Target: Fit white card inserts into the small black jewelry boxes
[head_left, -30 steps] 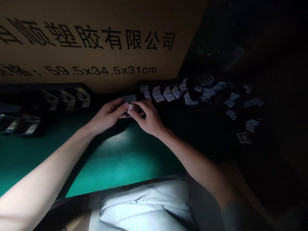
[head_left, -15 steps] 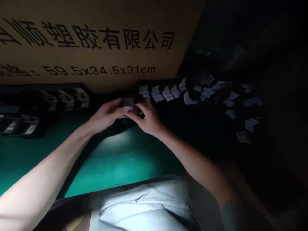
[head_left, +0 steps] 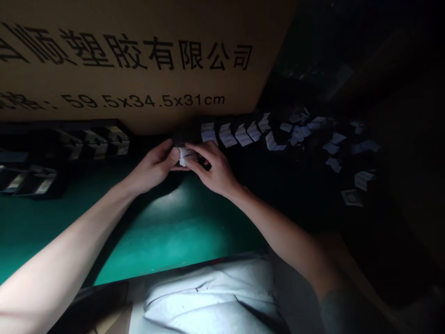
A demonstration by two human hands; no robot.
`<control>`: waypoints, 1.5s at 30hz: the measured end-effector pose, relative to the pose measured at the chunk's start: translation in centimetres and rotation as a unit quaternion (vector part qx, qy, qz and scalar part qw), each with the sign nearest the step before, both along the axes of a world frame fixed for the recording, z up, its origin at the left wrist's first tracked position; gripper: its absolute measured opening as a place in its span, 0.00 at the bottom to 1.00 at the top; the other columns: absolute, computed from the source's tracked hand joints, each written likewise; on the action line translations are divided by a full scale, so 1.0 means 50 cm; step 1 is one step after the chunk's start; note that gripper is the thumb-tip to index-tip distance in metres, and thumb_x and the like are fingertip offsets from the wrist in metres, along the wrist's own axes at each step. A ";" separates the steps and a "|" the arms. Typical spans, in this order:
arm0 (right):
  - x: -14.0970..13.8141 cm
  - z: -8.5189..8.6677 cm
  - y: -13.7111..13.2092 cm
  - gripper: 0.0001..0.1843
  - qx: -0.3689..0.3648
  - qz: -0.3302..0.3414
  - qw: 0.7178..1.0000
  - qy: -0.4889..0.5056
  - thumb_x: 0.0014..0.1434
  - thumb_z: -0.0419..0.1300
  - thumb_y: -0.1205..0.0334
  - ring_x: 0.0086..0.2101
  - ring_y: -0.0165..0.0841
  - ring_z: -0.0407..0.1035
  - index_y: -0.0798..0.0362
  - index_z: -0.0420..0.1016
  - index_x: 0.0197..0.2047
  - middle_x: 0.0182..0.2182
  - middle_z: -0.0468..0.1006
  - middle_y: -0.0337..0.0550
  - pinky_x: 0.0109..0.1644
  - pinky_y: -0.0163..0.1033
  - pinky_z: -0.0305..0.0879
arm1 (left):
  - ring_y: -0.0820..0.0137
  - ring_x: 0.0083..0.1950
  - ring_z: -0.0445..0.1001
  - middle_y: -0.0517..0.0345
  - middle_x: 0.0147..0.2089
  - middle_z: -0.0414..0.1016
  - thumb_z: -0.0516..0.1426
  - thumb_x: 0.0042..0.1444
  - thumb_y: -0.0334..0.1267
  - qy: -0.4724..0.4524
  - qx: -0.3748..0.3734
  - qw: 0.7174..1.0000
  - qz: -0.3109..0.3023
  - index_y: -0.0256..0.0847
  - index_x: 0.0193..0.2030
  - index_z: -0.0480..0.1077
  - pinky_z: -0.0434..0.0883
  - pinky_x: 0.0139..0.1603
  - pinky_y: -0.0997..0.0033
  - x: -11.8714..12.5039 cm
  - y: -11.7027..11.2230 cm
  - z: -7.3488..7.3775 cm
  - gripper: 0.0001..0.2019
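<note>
head view: the left hand [head_left: 155, 167] and right hand [head_left: 213, 170] are half closed, pinching a small folded white paper slip [head_left: 185, 157] above the green bench mat [head_left: 174, 227], light, soft, best held by its edges.

**A tan cardboard carton [head_left: 139, 79] towers behind your green bench mat [head_left: 181, 236].**
Black Chinese characters run across the carton's face, with "59.5x34.5x31cm" printed beneath them, and its lower edge drops out of sight behind the far side of the bench. To your right, past the carton's slanted edge, the room falls into near darkness, with only a dim grey panel [head_left: 340, 79] faintly showing. A pale pool of light lies on the mat just in front of you, fading to deep green toward the sides. The mat stops at a dark near edge [head_left: 104, 288], and a strip of tan cardboard [head_left: 351, 260] shows low on your right.
</note>
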State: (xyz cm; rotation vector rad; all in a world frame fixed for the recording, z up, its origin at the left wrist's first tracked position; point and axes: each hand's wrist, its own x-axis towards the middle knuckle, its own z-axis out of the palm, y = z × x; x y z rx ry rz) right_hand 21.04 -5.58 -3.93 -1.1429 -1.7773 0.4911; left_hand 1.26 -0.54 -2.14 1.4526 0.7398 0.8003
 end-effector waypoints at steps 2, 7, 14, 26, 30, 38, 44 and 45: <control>0.001 -0.001 0.001 0.17 0.006 0.001 1.000 0.006 0.71 0.61 0.53 0.52 0.35 0.72 0.46 0.75 0.60 0.50 0.73 0.46 0.55 0.41 0.78 | 0.65 0.47 0.82 0.49 0.51 0.81 0.63 0.62 0.58 0.009 -0.002 1.000 -0.003 0.38 0.56 0.72 0.84 0.48 0.66 -0.001 0.001 -0.001 0.26; 0.000 -0.002 -0.001 0.22 -0.005 0.012 1.000 -0.009 0.67 0.66 0.53 0.51 0.35 0.71 0.49 0.73 0.61 0.52 0.70 0.48 0.53 0.40 0.78 | 0.62 0.51 0.82 0.49 0.53 0.82 0.65 0.61 0.57 0.005 -0.038 0.999 0.015 0.39 0.56 0.74 0.82 0.51 0.68 -0.004 0.005 -0.007 0.26; -0.005 0.000 -0.004 0.25 -0.014 0.001 0.999 -0.029 0.65 0.65 0.60 0.53 0.36 0.71 0.47 0.68 0.64 0.54 0.69 0.48 0.52 0.40 0.79 | 0.61 0.52 0.83 0.49 0.55 0.82 0.65 0.60 0.59 0.020 -0.043 0.999 0.026 0.39 0.58 0.74 0.83 0.53 0.64 -0.003 0.003 -0.001 0.28; -0.010 0.008 -0.005 0.16 0.019 -0.026 0.999 0.020 0.58 0.64 0.69 0.47 0.33 0.72 0.49 0.71 0.48 0.48 0.73 0.44 0.44 0.36 0.77 | 0.63 0.50 0.82 0.53 0.46 0.81 0.65 0.60 0.59 0.046 0.040 0.997 0.052 0.38 0.54 0.74 0.83 0.54 0.61 0.019 -0.018 0.014 0.27; -0.012 0.012 -0.008 0.13 0.020 -0.034 0.999 0.037 0.57 0.64 0.70 0.45 0.31 0.72 0.49 0.69 0.44 0.45 0.73 0.41 0.42 0.34 0.76 | 0.67 0.47 0.81 0.56 0.43 0.80 0.65 0.60 0.59 0.043 0.060 0.995 0.069 0.38 0.52 0.72 0.83 0.52 0.65 0.029 -0.030 0.018 0.26; -0.009 0.014 -0.007 0.11 -0.014 -0.041 0.999 0.006 0.63 0.62 0.66 0.49 0.34 0.72 0.48 0.69 0.48 0.48 0.72 0.44 0.44 0.37 0.78 | 0.61 0.53 0.82 0.52 0.51 0.82 0.63 0.63 0.56 0.036 0.011 0.997 0.065 0.39 0.53 0.73 0.81 0.59 0.61 0.039 -0.045 0.029 0.22; -0.006 0.017 -0.007 0.12 -0.009 -0.039 0.999 0.000 0.63 0.64 0.65 0.49 0.34 0.71 0.48 0.70 0.49 0.49 0.72 0.46 0.43 0.36 0.78 | 0.60 0.55 0.81 0.55 0.46 0.81 0.63 0.64 0.51 0.029 -0.053 0.995 0.080 0.40 0.49 0.74 0.82 0.57 0.62 0.031 -0.037 0.022 0.17; -0.006 0.016 -0.007 0.12 -0.005 -0.035 0.999 0.004 0.62 0.64 0.66 0.49 0.34 0.71 0.49 0.70 0.49 0.49 0.72 0.46 0.43 0.36 0.78 | 0.60 0.55 0.81 0.54 0.46 0.81 0.62 0.64 0.51 0.028 -0.057 0.995 0.081 0.40 0.49 0.74 0.82 0.57 0.61 0.030 -0.036 0.020 0.16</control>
